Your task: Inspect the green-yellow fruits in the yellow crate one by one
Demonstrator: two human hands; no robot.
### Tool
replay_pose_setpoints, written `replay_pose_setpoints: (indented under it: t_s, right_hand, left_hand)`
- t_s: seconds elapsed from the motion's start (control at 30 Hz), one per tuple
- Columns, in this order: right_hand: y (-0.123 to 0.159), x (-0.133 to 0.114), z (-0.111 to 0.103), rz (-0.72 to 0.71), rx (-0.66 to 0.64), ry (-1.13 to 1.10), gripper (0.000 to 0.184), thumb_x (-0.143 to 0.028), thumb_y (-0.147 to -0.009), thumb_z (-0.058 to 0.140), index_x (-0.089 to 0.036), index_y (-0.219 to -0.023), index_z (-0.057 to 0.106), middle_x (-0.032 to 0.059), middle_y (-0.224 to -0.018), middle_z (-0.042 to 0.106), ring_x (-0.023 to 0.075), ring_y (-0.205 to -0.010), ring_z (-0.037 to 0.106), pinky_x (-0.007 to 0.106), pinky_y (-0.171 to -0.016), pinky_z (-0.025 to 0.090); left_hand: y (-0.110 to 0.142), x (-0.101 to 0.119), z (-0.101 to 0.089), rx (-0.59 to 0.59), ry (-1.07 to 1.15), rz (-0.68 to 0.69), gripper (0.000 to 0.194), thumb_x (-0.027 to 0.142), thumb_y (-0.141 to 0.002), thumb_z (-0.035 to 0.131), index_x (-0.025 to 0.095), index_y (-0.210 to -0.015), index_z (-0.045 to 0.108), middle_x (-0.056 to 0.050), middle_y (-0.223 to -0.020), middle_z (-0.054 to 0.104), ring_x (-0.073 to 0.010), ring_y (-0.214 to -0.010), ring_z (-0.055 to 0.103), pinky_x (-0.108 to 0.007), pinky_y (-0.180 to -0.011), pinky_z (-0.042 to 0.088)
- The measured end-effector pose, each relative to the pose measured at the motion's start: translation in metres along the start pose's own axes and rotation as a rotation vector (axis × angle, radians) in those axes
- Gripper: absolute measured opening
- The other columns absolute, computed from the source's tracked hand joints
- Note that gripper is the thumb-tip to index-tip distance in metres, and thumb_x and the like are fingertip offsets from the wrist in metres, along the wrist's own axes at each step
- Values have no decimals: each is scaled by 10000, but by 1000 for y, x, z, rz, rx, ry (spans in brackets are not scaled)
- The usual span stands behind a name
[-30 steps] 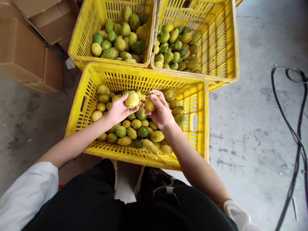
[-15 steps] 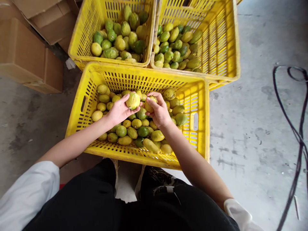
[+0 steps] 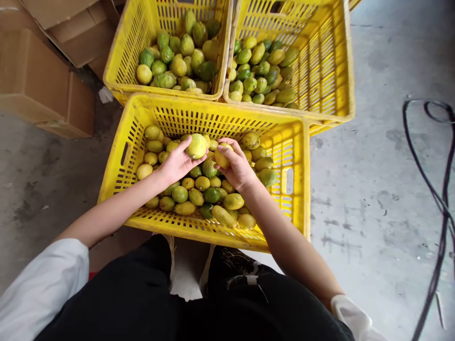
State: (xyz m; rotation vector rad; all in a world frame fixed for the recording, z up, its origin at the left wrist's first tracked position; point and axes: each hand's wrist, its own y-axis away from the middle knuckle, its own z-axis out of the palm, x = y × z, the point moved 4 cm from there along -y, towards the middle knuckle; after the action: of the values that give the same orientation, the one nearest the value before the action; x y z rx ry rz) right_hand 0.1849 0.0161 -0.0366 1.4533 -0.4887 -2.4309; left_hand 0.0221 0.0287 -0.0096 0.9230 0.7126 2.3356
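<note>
My left hand [image 3: 179, 162] holds a yellow-green lemon [image 3: 196, 146] in its fingers, palm turned up. Close beside it, my right hand [image 3: 237, 163] grips another yellow lemon [image 3: 223, 156] between thumb and fingers. Both hands are above the near yellow crate [image 3: 206, 234], whose slotted walls surround many loose lemons [image 3: 202, 183], from yellow to dark green. An elongated yellow lemon [image 3: 223, 216] lies near the front wall of this crate. The fingers of my right hand partly hide the fruit they hold.
Behind stand two more yellow crates, the left one [image 3: 124, 52] and the right one [image 3: 329, 66], both holding green and yellow fruit. Cardboard boxes [image 3: 39, 78] stand at the left. A black cable [image 3: 442, 222] runs over the concrete floor [image 3: 359, 189] at the right.
The lemon in my right hand has turned a little and shows a cleaner yellow side. My left hand and its lemon stay almost where they were. The view has shifted very slightly.
</note>
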Motion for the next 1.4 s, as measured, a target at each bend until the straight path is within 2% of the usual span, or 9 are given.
replay_pose_setpoints:
  t_s: [0.1,0.23,0.33,0.43,0.57,0.7,0.83,1.03,1.4]
  right_hand:
    - [-2,1,-6,22,67,6,657,-402,-559,1018,-279,-1003,549,-72,-853,651,118,-669,655,180,-496,499]
    - [-6,3,-11,62,70,90,704,-355,-512,1050,-273,-1015,564,-70,-816,650,136,-672,678,219,-558,564]
    - [-7,4,-10,62,27,94,571,-418,-615,982,-255,-1048,649,-30,-879,687,145,-722,685,244,-607,592]
    - [-8,4,-5,41,-36,33,482,-461,-681,898,-276,-1064,671,-11,-958,721,184,-845,725,280,-675,628]
    - [-7,5,-4,11,-76,8,520,-501,-698,946,-281,-1077,666,-7,-940,749,203,-879,733,290,-675,617]
    - [-6,5,-6,35,-58,-28,559,-444,-645,1008,-278,-1033,642,-34,-917,739,150,-765,681,224,-575,541]
    - [-4,3,-5,35,-37,-6,610,-393,-611,1003,-292,-1035,576,-58,-919,716,146,-750,703,222,-570,559]
    - [-4,-1,-5,-10,77,118,665,-410,-533,1003,-281,-997,545,-76,-855,648,136,-685,682,195,-486,498]
    - [-3,-3,-1,-200,13,270,519,-433,-661,933,-271,-1003,577,-35,-924,605,115,-673,581,197,-470,481]
  left_hand:
    - [0,0,-3,26,-44,44,159,201,-1108,546,202,-971,626,-4,-872,740,-135,-749,726,-235,-696,592]
    - [0,-4,-7,-54,-109,60,149,186,-1019,667,192,-883,606,-36,-947,756,-145,-818,742,-247,-712,573]
    - [-1,-5,-7,-93,-121,44,131,234,-973,752,205,-935,631,-31,-945,750,-152,-802,739,-247,-730,557]
    - [-1,-3,-6,-89,-115,29,45,251,-1025,663,214,-1000,660,-24,-902,741,-156,-769,734,-249,-728,561]
    - [-2,-1,-7,-53,-60,-24,258,289,-1085,476,168,-1078,704,-88,-932,776,-222,-854,785,-327,-828,640]
    - [-3,-4,-9,-19,-26,-58,298,284,-1080,510,145,-1261,702,-118,-1019,811,-271,-991,823,-399,-987,659]
    - [-3,-7,-7,-17,-45,-90,351,290,-1112,497,130,-1373,669,-113,-995,811,-257,-931,828,-391,-991,661]
    - [1,-8,-2,26,-99,-84,320,265,-1142,449,115,-1333,657,-87,-893,790,-220,-801,803,-334,-860,664]
    - [0,-11,-4,43,-125,-90,297,250,-1126,495,98,-1294,687,-142,-1066,822,-283,-1118,805,-453,-1123,624]
